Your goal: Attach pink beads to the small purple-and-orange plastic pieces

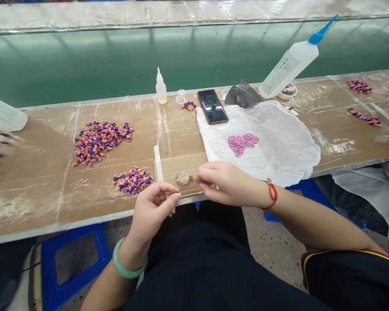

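Observation:
My left hand [157,203] is at the near edge of the bench, fingers curled in a pinch on something too small to make out. My right hand [225,182] is beside it, also pinched, fingertips near a small clear dome [182,178] that rests on a cardboard piece [178,169]. A thin line seems to run between the hands. A small heap of purple and orange beads [132,179] lies just left of the cardboard. A bigger heap [99,140] lies further back. Pink beads [242,143] sit on a white sheet [278,142].
A phone [212,106], a small glue bottle [161,88], a clear cap [180,96] and a bead ring [189,105] stand at the back. A large tilted bottle with a blue nozzle [290,65] is back right. More beads [359,85] lie far right. Blue stool [73,259] below.

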Demonstrator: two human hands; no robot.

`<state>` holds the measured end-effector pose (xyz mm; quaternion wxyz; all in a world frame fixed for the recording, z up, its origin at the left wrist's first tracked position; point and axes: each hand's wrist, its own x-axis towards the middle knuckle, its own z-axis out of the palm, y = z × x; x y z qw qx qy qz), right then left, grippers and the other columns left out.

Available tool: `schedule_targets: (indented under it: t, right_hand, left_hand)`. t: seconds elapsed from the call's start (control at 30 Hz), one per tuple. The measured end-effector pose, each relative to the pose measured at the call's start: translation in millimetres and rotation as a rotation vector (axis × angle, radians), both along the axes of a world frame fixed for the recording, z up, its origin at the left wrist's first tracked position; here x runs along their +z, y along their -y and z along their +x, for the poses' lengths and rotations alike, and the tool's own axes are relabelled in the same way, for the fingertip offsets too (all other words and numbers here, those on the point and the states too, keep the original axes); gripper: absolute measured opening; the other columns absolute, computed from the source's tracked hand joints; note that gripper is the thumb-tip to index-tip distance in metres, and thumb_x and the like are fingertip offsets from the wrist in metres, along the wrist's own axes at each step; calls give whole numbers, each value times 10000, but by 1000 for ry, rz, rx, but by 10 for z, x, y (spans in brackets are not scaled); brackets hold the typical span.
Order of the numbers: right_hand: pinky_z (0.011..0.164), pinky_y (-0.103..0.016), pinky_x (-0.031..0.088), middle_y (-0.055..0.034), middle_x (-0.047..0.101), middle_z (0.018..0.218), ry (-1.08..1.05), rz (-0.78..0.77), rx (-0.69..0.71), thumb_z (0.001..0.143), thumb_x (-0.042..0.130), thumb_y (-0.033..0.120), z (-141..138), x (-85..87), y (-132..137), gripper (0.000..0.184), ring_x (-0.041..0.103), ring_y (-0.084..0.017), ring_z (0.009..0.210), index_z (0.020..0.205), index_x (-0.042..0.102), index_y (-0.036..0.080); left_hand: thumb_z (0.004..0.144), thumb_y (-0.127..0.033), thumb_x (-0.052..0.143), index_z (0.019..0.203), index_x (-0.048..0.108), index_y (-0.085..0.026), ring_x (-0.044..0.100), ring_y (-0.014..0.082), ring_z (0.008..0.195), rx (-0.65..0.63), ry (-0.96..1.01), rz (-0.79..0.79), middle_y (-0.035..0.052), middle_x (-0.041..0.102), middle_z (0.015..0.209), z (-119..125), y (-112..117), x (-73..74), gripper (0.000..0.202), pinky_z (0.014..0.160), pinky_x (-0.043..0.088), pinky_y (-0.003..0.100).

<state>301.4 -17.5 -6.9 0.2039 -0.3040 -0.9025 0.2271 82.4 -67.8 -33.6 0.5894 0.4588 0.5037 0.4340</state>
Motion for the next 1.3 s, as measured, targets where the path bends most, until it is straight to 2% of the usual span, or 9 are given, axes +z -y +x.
schedule_targets:
  t: [0.2, 0.43, 0.63, 0.73, 0.8, 0.93, 1.0, 1.07, 1.3]
  right_hand:
    - [573, -287, 275, -20, 547, 624, 373, 83, 12, 836, 511, 139, -193, -86, -246, 174, 437, -148, 574, 678, 472, 202]
    - [571, -284, 247, -76, 651, 720, 721, 6, 44, 853, 521, 146, -400, 108, -306, 114, 527, -171, 629, 771, 600, 150]
    - [570, -286, 234, -86, 658, 734, 817, -11, 62, 859, 519, 138, -479, 179, -326, 123, 523, -169, 629, 775, 608, 141]
    - [559, -285, 223, -57, 617, 679, 726, -26, 36, 840, 526, 134, -455, 176, -319, 132, 461, -142, 588, 715, 564, 155]
    - [549, -273, 238, -25, 574, 640, 545, -103, -4, 829, 529, 143, -419, 188, -292, 155, 421, -120, 565, 677, 515, 171]
    - [560, -227, 354, 9, 565, 652, 75, -544, -54, 867, 511, 219, -352, 263, -173, 156, 465, -99, 590, 715, 481, 192]
    - [590, -225, 409, -2, 596, 712, -66, -783, -56, 899, 505, 278, -337, 310, -99, 164, 509, -105, 643, 759, 490, 194]
    - [621, -236, 440, -14, 610, 755, -139, -915, -57, 912, 515, 313, -334, 348, -33, 177, 529, -113, 684, 786, 504, 191]
    - [618, -233, 451, -20, 637, 744, -199, -901, -69, 875, 551, 267, -346, 427, 82, 125, 549, -113, 677, 788, 542, 178]
  left_hand:
    - [662, -256, 821, 722, 699, -147, 608, 118, 461, -3, 12, -129, -2, 645, 529, -71, 28, -55, 175, 446, 507, 197]
    - [655, -220, 795, 714, 713, -148, 638, 109, 494, -31, 60, -138, -6, 660, 572, -98, 15, -108, 124, 469, 524, 177]
    - [670, -209, 808, 704, 713, -138, 646, 104, 491, -36, 78, -138, 0, 667, 545, -119, 14, -129, 123, 469, 521, 155]
    - [671, -196, 835, 710, 721, -135, 668, 108, 506, -21, 110, -125, 7, 686, 557, -124, 15, -154, 135, 471, 531, 143]
    - [682, -198, 853, 729, 729, -140, 685, 112, 518, 13, 163, -94, 9, 702, 573, -116, 23, -175, 145, 477, 544, 139]
    - [735, -233, 863, 775, 751, -177, 715, 110, 534, 107, 362, 15, -2, 744, 641, -71, 58, -163, 132, 505, 580, 137]
    - [749, -220, 860, 794, 768, -202, 726, 104, 541, 109, 447, 81, -8, 770, 703, -43, 76, -120, 104, 516, 592, 132]
    - [763, -189, 848, 823, 785, -227, 735, 102, 558, 81, 491, 141, -13, 784, 749, -21, 88, -67, 95, 530, 604, 132]
    - [784, -147, 825, 870, 810, -236, 748, 118, 595, 47, 479, 266, 0, 778, 763, 7, 116, 41, 125, 583, 637, 163]
